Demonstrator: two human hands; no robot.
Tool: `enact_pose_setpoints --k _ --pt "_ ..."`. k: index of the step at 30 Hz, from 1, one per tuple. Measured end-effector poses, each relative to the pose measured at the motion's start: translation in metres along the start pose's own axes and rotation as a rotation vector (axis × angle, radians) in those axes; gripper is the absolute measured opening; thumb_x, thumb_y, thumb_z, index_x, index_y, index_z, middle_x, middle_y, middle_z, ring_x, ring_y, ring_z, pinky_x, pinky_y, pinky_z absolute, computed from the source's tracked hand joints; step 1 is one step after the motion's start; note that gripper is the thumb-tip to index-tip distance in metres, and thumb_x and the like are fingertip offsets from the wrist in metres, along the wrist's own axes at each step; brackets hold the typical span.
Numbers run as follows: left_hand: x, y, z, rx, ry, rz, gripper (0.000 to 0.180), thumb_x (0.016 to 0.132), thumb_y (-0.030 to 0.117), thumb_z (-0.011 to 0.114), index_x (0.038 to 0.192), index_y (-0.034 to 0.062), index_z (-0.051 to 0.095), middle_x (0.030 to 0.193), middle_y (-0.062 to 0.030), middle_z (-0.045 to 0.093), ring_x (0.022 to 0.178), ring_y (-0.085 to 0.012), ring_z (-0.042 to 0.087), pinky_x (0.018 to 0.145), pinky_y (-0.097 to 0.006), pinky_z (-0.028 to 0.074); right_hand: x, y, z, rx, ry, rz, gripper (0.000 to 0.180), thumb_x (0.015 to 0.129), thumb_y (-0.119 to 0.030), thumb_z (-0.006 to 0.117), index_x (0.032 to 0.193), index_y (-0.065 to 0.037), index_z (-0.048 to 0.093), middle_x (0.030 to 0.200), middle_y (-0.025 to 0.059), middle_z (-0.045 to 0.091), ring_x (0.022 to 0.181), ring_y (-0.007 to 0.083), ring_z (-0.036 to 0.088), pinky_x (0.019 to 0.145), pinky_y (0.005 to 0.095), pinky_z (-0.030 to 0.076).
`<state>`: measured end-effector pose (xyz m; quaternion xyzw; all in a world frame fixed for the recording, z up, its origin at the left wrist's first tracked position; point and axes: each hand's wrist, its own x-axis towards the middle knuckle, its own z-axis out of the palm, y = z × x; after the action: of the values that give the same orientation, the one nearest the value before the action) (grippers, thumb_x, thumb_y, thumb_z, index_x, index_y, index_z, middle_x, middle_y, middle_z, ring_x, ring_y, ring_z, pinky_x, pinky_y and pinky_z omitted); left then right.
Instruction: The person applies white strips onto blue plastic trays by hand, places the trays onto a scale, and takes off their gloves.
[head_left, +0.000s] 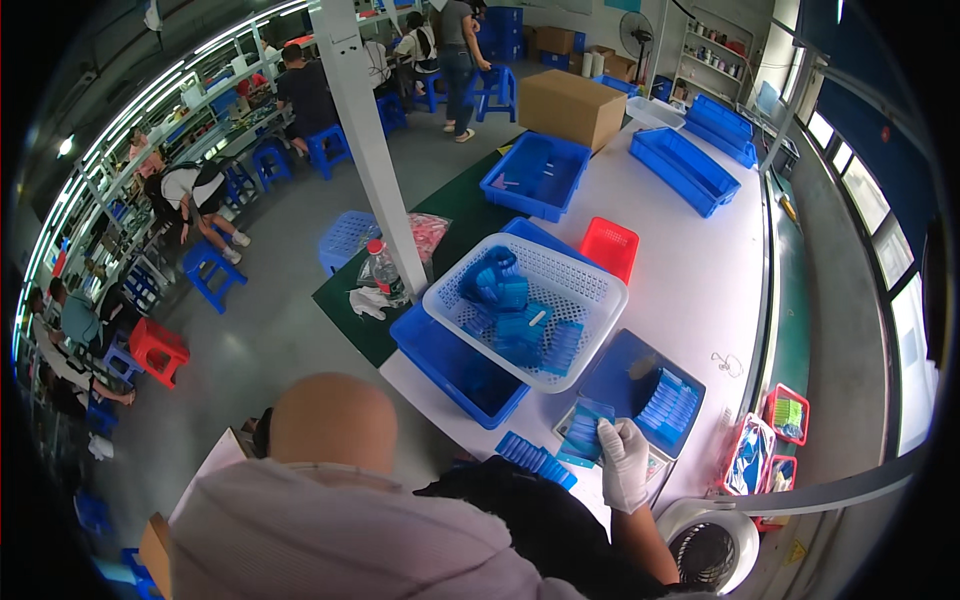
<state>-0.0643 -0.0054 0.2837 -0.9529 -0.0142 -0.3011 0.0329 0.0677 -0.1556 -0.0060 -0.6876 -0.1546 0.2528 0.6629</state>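
My right hand (622, 465), in a white glove, comes in from the lower edge. Its fingers are closed on the edge of a clear packet of blue pieces (583, 436), held above a pale flat device that it partly hides. Just left of it, a row of blue ribbed pieces (536, 458) lies on the table. Behind the hand, a shallow dark blue tray (622, 362) holds more blue strips (668, 405) in a row. My left hand is not in view; a light sleeve (350, 520) and a bare rounded shape fill the lower left.
A white perforated basket (447, 300) with blue bundles rests over a blue bin (425, 345). Behind are a red basket (612, 250), another blue bin (515, 195) and a cardboard box (570, 105). A white post (370, 150) stands left. A round fan-like unit (705, 548) sits lower right.
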Motion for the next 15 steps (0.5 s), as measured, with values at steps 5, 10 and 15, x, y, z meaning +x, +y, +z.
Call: enact_pose_setpoints --k 5,10,15 --pt "0.005 -0.004 -0.007 0.093 -0.085 -0.071 0.030 0.070 0.041 0.072 0.076 0.0125 0.064 0.064 -0.0038 0.058 0.063 -0.0219 0.060 0.059 -0.035 0.047 0.006 0.003 0.004 0.013 -0.023 -0.011 0.028 0.092 -0.029 0.063 0.078 -0.008 0.051 0.068 -0.0062 0.043 0.060 0.0029 0.036 0.054 0.0194 0.031" --pt "0.006 -0.012 -0.004 0.164 -0.178 -0.097 0.033 0.071 0.045 0.072 0.076 0.0128 0.064 0.062 -0.0039 0.058 0.066 -0.0227 0.062 0.061 -0.035 0.048 0.004 -0.004 0.008 -0.058 0.029 -0.115 0.027 0.092 -0.022 0.063 0.075 -0.005 0.051 0.067 -0.0018 0.050 0.061 0.0053 0.044 0.056 0.0219 0.038" --pt "-0.009 -0.041 0.054 -0.448 0.113 0.069 0.028 0.078 0.028 0.074 0.073 0.0054 0.058 0.064 -0.0066 0.060 0.055 -0.0227 0.059 0.051 -0.031 0.044 -0.010 -0.022 0.002 0.120 0.017 -0.067 0.027 0.091 -0.025 0.064 0.078 -0.005 0.053 0.068 -0.0029 0.050 0.063 0.0048 0.043 0.058 0.0209 0.037"
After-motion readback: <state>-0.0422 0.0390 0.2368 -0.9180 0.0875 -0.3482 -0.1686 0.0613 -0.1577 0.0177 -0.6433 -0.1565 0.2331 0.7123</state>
